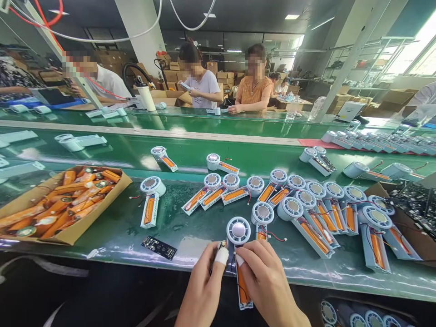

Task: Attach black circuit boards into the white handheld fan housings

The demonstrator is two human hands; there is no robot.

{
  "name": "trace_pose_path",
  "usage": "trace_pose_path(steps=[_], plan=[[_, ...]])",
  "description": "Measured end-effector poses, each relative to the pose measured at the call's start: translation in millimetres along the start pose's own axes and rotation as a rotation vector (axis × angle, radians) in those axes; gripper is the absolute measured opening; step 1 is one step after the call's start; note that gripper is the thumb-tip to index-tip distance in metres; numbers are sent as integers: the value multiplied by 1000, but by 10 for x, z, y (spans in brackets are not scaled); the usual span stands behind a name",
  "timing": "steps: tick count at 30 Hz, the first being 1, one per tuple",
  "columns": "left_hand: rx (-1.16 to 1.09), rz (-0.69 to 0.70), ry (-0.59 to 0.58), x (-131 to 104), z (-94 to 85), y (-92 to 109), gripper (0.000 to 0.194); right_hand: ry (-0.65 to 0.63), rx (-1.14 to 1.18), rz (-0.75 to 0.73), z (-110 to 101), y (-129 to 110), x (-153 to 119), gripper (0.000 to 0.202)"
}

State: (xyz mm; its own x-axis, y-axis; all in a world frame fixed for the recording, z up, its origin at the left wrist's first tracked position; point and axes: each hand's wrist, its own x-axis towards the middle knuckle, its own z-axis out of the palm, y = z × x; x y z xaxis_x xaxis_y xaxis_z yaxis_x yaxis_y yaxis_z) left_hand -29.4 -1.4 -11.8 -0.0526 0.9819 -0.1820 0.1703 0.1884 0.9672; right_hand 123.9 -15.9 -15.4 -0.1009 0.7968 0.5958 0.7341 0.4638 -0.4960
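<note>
A light-blue fan unit [239, 230] with a round head lies at the front edge of the green bench, its open handle with an orange battery [242, 284] pointing toward me. My left hand [207, 277] is closed on a small dark circuit board, held edge-up left of the fan. White covers wrap the tips of its thumb and of my right index or thumb. My right hand [264, 272] pinches at the top of the handle, by the thin wires; the exact piece between its fingertips is too small to tell. A loose black circuit board [159, 247] lies on the bench to the left.
A cardboard box [98, 218] of orange batteries stands at the left. Several similar fan units [315, 188] crowd the right, beside a box of circuit boards [415, 204]. Beyond the green conveyor [190, 145], people work at the far side. More fans sit below, lower right.
</note>
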Motion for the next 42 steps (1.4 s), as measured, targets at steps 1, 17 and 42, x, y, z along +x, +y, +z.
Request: trace_pose_path(steps=[1, 17, 42], plan=[[11, 4, 19, -34, -15, -44, 40, -6, -12, -7, 0, -2, 2, 25], [315, 401, -117, -42, -76, -18, 26, -190, -187, -6, -61, -88, 112, 21], [431, 672, -360, 122, -261, -62, 36, -356, 127, 22, -151, 124, 110, 40]])
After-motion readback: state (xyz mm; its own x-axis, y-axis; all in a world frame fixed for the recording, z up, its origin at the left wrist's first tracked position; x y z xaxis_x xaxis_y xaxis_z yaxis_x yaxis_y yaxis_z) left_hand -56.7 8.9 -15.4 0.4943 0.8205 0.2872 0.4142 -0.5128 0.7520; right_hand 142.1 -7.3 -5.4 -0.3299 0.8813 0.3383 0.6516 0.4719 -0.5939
